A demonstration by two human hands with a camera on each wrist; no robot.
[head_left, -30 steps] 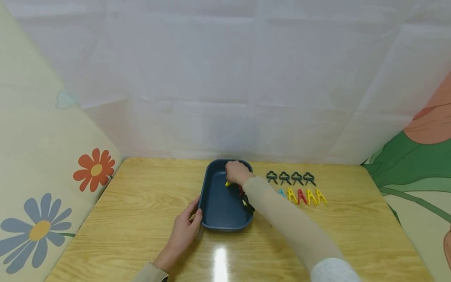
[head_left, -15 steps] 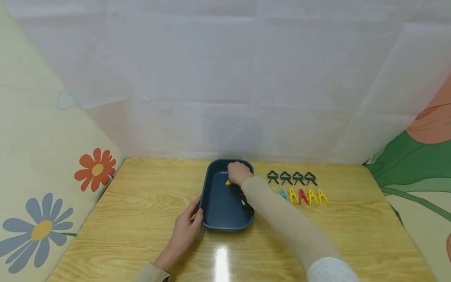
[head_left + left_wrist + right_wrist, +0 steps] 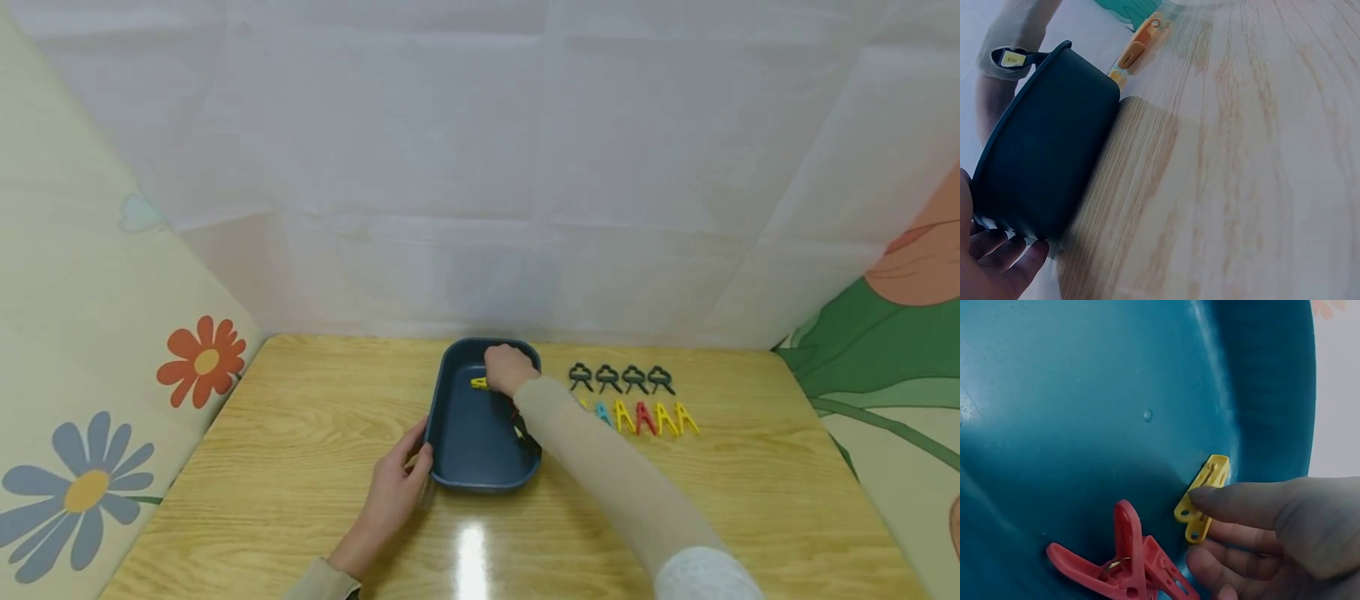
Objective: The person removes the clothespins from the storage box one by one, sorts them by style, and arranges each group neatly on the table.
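In the head view, a dark blue tray (image 3: 480, 450) stands on the table. My left hand (image 3: 396, 483) grips its left side near the front corner; the left wrist view shows curled fingertips (image 3: 1029, 256) against the tray's underside. My right hand (image 3: 508, 367) is inside the tray's far right part. There it pinches a small yellow clothespin (image 3: 1204, 497) between thumb and fingers, low over the tray floor. A red clothespin (image 3: 1125, 534) lies beside that hand in the right wrist view; in the head view the right arm mostly hides it.
Right of the tray, a row of dark clips (image 3: 619, 379) lies toward the back. In front of it runs a row of yellow, red and blue clothespins (image 3: 645, 418), partly covered by the right sleeve. A white sheet (image 3: 390, 183) hangs behind the wooden table (image 3: 315, 417).
The yellow clothespin in my right hand has turned and now points left, with more of it showing. My left hand and the tray look unchanged over the last half second.
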